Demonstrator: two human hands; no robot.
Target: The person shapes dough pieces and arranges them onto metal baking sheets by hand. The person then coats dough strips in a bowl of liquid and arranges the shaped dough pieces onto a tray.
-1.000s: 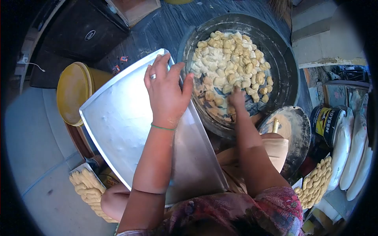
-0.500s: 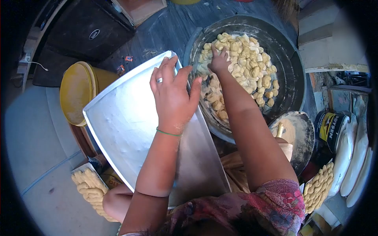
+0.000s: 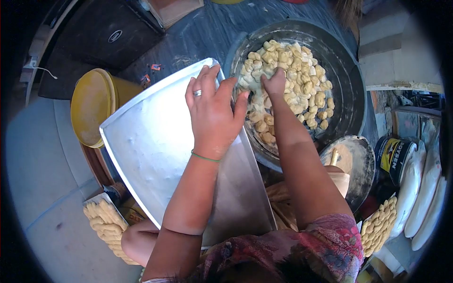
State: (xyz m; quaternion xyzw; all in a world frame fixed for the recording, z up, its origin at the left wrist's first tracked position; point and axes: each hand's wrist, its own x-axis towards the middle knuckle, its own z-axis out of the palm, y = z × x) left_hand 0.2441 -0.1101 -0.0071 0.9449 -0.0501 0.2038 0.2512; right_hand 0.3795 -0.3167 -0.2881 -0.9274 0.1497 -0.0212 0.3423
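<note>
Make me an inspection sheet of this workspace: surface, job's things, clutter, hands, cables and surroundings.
Surface: dark blue-grey streaked floor, pale smudges on it.
Job's things: round dark-grey basin holding pale, flour-dusted dough pieces; silver rectangular metal tray beside it, tilted in view.
Clutter: small orange wrappers on the floor, near a round yellow bucket.
Hands: left hand spread over the tray's far edge; right hand among the dough, its grip unclear.
Cables: thin white cable, upper left.
Surroundings: black can with yellow label at right, beside long white wrapped bundles.
</note>
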